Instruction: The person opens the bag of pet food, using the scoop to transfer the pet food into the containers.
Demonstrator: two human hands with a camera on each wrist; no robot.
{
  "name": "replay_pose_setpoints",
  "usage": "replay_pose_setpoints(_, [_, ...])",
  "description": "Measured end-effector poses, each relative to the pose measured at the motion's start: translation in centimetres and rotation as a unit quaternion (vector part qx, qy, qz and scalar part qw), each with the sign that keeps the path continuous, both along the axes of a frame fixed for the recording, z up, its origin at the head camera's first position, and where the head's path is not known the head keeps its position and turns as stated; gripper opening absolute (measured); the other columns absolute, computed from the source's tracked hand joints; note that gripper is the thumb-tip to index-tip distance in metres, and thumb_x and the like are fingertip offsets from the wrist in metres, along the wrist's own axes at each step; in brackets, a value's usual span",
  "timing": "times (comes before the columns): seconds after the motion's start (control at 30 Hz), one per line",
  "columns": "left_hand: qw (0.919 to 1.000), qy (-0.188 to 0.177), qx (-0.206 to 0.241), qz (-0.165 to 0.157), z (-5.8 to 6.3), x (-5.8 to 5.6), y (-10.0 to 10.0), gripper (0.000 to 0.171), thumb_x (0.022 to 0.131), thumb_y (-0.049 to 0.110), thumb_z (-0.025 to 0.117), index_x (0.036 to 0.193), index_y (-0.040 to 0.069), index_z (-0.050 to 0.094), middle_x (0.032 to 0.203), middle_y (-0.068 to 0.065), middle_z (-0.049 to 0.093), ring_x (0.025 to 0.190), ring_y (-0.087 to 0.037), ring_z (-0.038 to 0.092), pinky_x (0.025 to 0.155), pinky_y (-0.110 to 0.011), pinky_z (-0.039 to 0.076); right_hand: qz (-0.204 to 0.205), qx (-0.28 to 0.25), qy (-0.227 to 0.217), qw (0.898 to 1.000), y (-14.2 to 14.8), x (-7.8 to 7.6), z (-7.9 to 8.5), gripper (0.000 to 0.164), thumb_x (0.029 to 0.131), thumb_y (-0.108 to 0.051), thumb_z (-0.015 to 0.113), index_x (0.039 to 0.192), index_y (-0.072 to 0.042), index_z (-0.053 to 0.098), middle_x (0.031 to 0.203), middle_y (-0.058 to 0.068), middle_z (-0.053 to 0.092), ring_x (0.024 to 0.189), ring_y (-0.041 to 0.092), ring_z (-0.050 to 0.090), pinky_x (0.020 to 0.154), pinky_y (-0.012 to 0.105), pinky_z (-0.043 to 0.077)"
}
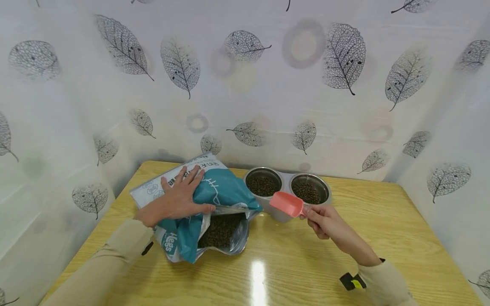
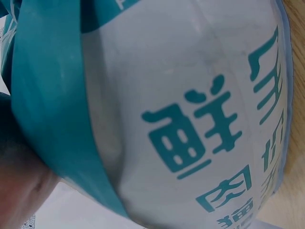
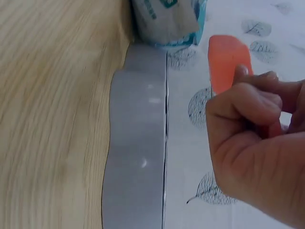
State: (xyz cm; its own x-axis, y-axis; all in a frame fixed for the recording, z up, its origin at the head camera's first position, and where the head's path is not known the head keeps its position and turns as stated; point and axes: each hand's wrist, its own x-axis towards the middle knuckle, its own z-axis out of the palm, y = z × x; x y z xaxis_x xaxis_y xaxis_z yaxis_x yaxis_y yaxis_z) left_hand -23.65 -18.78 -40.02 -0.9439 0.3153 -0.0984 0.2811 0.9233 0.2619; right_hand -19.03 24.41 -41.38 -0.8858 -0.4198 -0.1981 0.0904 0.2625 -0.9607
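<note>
In the head view my left hand (image 1: pixel 180 197) rests with spread fingers on a teal and white bag (image 1: pixel 226 187). The bag lies on its side, its mouth gaping toward me, with brown kibble (image 1: pixel 220 231) inside. My right hand (image 1: pixel 325 223) grips the handle of a pink scoop (image 1: pixel 287 204), held in front of a double pet bowl. Kibble lies in both its left metal bowl (image 1: pixel 246 175) and its right metal bowl (image 1: pixel 327 191). The scoop's inside looks bare. In the right wrist view, fingers curl round the scoop (image 3: pixel 226 59) beside the grey bowl stand (image 3: pixel 138 143).
The wooden table (image 1: pixel 306 272) carries the bag and bowls. A pale curtain (image 1: pixel 260 97) with a leaf print hangs close behind and along both sides. The bag's right corner lies near the left bowl.
</note>
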Motion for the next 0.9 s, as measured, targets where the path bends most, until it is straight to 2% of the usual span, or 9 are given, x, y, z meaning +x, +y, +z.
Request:
replay_pose_setpoints(0.07, [1.0000,0.000,0.000,0.000,0.0,0.0,0.0,0.119,0.083,0.083,0.057,0.167,0.016,0.008,0.175,-0.012,0.003,0.158,-0.048,-0.004,0.103,-0.092,-0.004,0.042,-0.028,-0.003,0.999,-0.6,0.4,0.0,0.031,0.112,-0.027,0.042,0.099,-0.007,0.063,0.062,-0.008,0.042,0.048,0.005,0.025,0.044,0.031,0.016])
replay_pose_setpoints(0.13, [1.0000,0.000,0.001,-0.001,0.0,0.0,0.0,0.118,0.083,0.083,0.057,0.167,0.016,0.008,0.175,-0.013,0.004,0.158,-0.048,-0.004,0.103,-0.092,-0.004,0.072,-0.044,-0.008,0.996,-1.3,0.7,0.0,0.032,0.112,-0.026,0.042,0.098,-0.007,0.062,0.061,-0.008,0.042,0.048,0.004,0.025,0.044,0.033,0.015])
replay_pose_setpoints(0.33, [1.0000,0.000,0.002,0.000,0.0,0.0,0.1,0.118,0.083,0.082,0.058,0.167,0.016,0.008,0.175,-0.012,0.003,0.159,-0.047,-0.005,0.104,-0.091,-0.005,0.118,-0.034,-0.037,0.992,-3.6,1.6,-0.8,0.046,0.112,-0.029,0.044,0.103,0.016,0.055,0.061,-0.009,0.041,0.048,0.002,0.027,0.044,0.021,0.022])
replay_pose_setpoints(0.4, [1.0000,0.000,0.003,0.000,0.0,0.0,0.1,0.118,0.083,0.082,0.058,0.167,0.016,0.007,0.175,-0.012,0.003,0.159,-0.047,-0.005,0.104,-0.091,-0.005,0.130,-0.025,-0.044,0.990,-4.3,1.9,-1.1,0.050,0.111,-0.029,0.045,0.106,0.019,0.053,0.061,-0.009,0.039,0.047,0.002,0.027,0.044,0.019,0.023])
replay_pose_setpoints(0.63, [1.0000,-0.002,0.004,0.000,-0.1,0.0,0.0,0.119,0.083,0.082,0.058,0.167,0.016,0.007,0.175,-0.012,0.002,0.158,-0.047,-0.005,0.104,-0.091,-0.005,0.134,0.001,-0.042,0.990,-6.4,2.3,-1.9,0.047,0.110,-0.031,0.050,0.106,0.015,0.059,0.057,-0.009,0.034,0.044,0.003,0.023,0.041,0.017,0.023])
replay_pose_setpoints(0.9, [1.0000,-0.006,0.004,0.004,-0.1,0.0,0.0,0.120,0.082,0.083,0.057,0.167,0.016,0.006,0.175,-0.012,0.002,0.158,-0.047,-0.006,0.104,-0.091,-0.006,0.129,0.038,-0.026,0.991,-8.8,2.6,-2.7,0.045,0.108,-0.032,0.054,0.102,0.010,0.068,0.054,-0.008,0.037,0.042,0.004,0.026,0.040,0.020,0.025])
